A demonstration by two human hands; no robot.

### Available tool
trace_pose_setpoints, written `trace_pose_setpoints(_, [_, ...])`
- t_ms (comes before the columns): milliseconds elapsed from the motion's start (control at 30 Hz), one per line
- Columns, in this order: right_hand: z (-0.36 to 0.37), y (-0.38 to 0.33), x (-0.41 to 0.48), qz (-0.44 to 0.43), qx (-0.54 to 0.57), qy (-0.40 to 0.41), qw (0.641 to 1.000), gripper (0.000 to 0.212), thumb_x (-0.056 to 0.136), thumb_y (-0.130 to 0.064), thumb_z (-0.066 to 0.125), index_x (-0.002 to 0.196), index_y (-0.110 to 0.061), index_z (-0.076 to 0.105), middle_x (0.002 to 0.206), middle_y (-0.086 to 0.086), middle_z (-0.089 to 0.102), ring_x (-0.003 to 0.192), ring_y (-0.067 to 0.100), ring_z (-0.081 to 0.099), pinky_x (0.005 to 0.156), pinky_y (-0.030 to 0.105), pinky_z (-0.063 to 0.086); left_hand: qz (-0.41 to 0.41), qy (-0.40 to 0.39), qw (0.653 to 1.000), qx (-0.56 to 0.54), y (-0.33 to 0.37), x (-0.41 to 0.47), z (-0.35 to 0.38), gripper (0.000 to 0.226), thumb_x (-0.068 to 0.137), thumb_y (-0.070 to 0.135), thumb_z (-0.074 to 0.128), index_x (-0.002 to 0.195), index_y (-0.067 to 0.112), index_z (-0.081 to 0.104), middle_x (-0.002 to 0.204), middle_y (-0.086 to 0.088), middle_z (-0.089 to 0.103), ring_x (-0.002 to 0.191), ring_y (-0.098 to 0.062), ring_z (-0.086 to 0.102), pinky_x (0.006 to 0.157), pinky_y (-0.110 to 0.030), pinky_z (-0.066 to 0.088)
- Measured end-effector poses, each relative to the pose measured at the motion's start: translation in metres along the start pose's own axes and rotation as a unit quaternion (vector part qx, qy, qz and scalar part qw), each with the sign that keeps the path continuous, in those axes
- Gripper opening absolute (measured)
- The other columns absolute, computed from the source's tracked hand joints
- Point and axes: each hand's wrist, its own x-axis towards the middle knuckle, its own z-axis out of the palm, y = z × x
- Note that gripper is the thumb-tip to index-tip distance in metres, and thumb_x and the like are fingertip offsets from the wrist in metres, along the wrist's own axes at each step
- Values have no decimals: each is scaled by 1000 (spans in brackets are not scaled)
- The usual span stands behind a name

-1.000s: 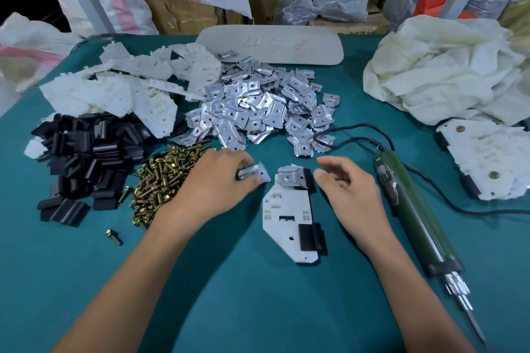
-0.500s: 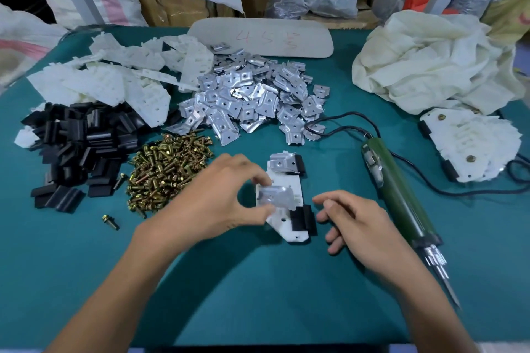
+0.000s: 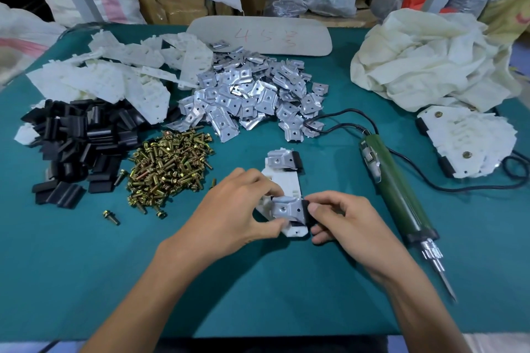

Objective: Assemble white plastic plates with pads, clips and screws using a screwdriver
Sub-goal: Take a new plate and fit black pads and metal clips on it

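Left hand (image 3: 229, 209) pinches the near clip (image 3: 286, 209), right hand (image 3: 350, 223) its black pad (image 3: 305, 210), on the white plate (image 3: 284, 180) between screws (image 3: 169, 163) and screwdriver (image 3: 398, 192).

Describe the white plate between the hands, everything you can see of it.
The white plate is flat moulded plastic, lying on the teal table, long axis pointing away from the person. At its far end a metal clip sits over a black pad, its hole without a screw. At the near end the left hand pinches a second clip over a second pad, which the right hand grips.
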Motion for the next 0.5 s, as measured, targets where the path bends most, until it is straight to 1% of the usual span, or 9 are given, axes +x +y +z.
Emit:
trace_pose_setpoints(67, [1, -1, -1, 5, 15, -4, 1000, 15, 99, -12, 65, 99, -18, 78, 79, 0, 76, 67, 14, 71, 65, 24, 59, 1, 2, 1000, -10, -1, -1, 1, 45, 78, 67, 64, 112, 37, 62, 105, 19, 54, 98, -3, 40, 82, -25, 39])
trace_pose_setpoints(133, [2, -2, -1, 11, 22, -11, 1000, 15, 99, -11, 64, 99, -18, 77, 79, -2, 77, 66, 13, 71, 65, 21, 58, 0, 9, 1000, -30, -1, -2, 1, 43, 77, 66, 67, 108, 36, 63, 103, 19, 55, 96, -3, 42, 82, -24, 40])
trace_pose_setpoints(267, [2, -4, -2, 17, 33, -17, 999, 12, 99, -11, 65, 102, -15, 76, 83, 4, 78, 67, 14, 71, 66, 21, 58, 1, 13, 998, -57, -3, -3, 2, 41, 76, 61, 71, 106, 34, 65, 102, 19, 56, 96, -3, 45, 84, -18, 38])
trace_pose_setpoints(400, [2, -4, -2, 17, 30, -21, 999, 10, 99, -12, 66, 103, -16, 75, 84, 6, 79, 66, 15, 71, 66, 23, 58, -2, 13, 997, -73, -5, -5, 3, 41, 75, 60, 73, 104, 33, 66, 100, 18, 57, 96, -3, 46, 84, -14, 36])
trace_pose_setpoints(500, [2, -4, -2, 13, 26, -24, 999, 11, 99, -12, 66, 102, -17, 75, 82, 3, 78, 65, 13, 70, 65, 22, 57, 0, 16, 997, -76, -5, -6, 4, 42, 75, 61, 74, 105, 33, 66, 100, 18, 58, 97, -3, 46, 85, -14, 36])
